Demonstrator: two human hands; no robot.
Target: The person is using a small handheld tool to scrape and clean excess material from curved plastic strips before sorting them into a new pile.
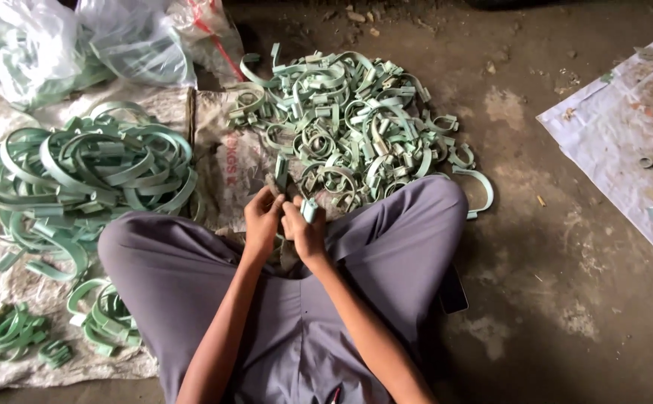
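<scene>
A large heap of pale green clips (356, 120) covers the floor, its near edge hidden behind the knees. Just below the heap, the left hand (263, 221) grips a green strip (281, 172); the right hand (305, 232) closes on a small green clip (309, 210), mostly hidden by fingers.

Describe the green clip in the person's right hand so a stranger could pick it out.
Start at the big pile of small pale green clamps ahead of the crossed legs. Nearer the body, the right hand pinches one pale green clip, lifted off the floor, unlike the heaped ones.
</scene>
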